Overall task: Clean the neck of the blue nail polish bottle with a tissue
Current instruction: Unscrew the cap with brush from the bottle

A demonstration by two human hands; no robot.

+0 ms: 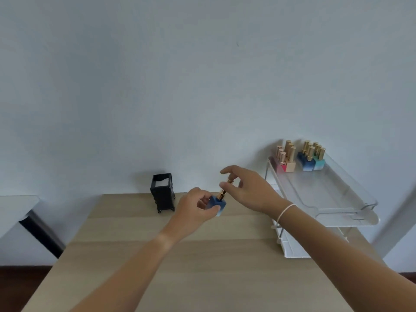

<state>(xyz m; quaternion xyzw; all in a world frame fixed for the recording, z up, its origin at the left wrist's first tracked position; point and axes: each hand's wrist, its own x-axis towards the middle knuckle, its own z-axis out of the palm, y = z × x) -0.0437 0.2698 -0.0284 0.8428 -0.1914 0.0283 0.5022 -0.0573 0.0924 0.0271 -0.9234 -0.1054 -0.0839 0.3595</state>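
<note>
The blue nail polish bottle [218, 205] is held above the far part of the wooden table [191, 266], tilted slightly right. My left hand [195, 208] grips its square blue body from the left. My right hand [245, 188] pinches the bottle's gold cap [225, 190] between thumb and fingers, the index finger stretched out above. The cap sits on the bottle, so the neck is hidden. A black holder [162, 192] with white tissue or pads [161, 183] inside stands left of the bottle, near the wall.
A clear two-tier rack [326, 199] stands at the table's right side. On its upper tray, at the back, are several pink, blue and teal polish bottles with gold caps [299, 157]. A white surface [15, 210] lies off the table to the left.
</note>
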